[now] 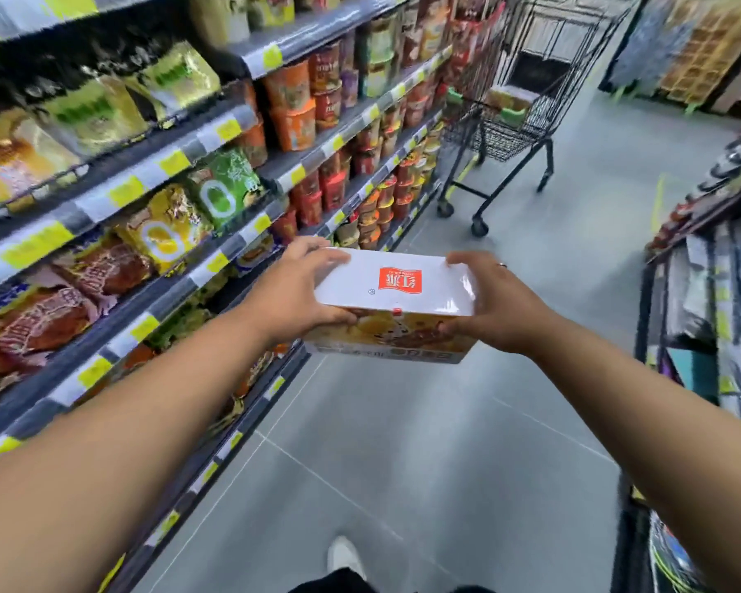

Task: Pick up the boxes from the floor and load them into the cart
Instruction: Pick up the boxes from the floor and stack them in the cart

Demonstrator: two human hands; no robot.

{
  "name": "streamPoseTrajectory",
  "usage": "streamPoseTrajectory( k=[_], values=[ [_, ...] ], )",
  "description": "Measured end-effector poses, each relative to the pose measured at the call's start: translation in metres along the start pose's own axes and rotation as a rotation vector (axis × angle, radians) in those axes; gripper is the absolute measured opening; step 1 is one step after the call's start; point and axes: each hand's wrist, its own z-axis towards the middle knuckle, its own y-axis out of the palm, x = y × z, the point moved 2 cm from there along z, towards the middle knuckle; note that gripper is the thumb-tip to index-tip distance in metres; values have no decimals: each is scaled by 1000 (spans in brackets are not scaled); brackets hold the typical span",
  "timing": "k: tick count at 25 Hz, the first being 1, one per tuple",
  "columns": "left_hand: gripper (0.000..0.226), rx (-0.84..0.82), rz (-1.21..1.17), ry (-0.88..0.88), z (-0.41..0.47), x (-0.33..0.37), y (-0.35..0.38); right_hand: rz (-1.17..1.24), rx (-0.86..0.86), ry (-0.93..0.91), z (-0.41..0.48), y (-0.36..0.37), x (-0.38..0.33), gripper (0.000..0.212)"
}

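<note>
A white-topped box [396, 288] with a red logo and a printed food picture on its side is held in the air at mid-frame. My left hand [300, 288] grips its left end, fingers over the top, thumb on the side. My right hand [495, 308] grips its right end the same way. A black wire shopping cart [510, 122] stands further down the aisle, beyond the box, with another box [512, 100] lying inside it.
Shelves of noodle packets and cups [215, 173] line the left side of the aisle. A display rack [711, 293] stands on the right. Grey tiled floor [403, 442] runs between them up to the cart. My shoe [345, 558] shows at the bottom.
</note>
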Motion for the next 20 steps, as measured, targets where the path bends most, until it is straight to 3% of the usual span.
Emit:
streamPoseTrajectory(
  k=[10, 20],
  values=[
    [86, -144, 45, 205, 280, 18, 8, 3, 119, 151, 182, -94, 96, 89],
    [88, -150, 45, 146, 547, 32, 46, -56, 78, 101, 409, -202, 221, 83]
  ],
)
